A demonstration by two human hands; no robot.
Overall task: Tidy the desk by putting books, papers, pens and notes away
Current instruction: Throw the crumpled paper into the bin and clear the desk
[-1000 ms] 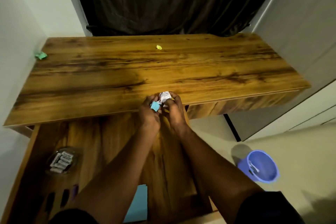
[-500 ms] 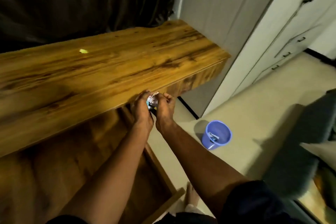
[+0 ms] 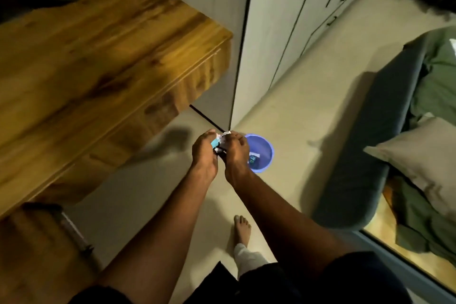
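My left hand (image 3: 204,154) and my right hand (image 3: 235,155) are pressed together around a small wad of crumpled paper notes (image 3: 219,142), white with a blue piece showing. The hands hang over the floor, right of the wooden desk (image 3: 98,57). Just beyond my right hand a blue plastic bin (image 3: 265,149) stands on the floor, with a few paper scraps inside it. My right hand partly covers the bin's left rim.
A white wardrobe (image 3: 283,20) with drawer handles rises behind the bin. To the right lies a bed with a grey edge (image 3: 357,155), a pillow (image 3: 419,160) and green bedding. My bare foot (image 3: 241,229) rests on the beige floor. An open desk drawer (image 3: 37,242) sits at lower left.
The view has swung right, away from the desk toward the floor. Both hands, still clutching the crumpled notes, have left the desk edge and now hover beside the blue bin.
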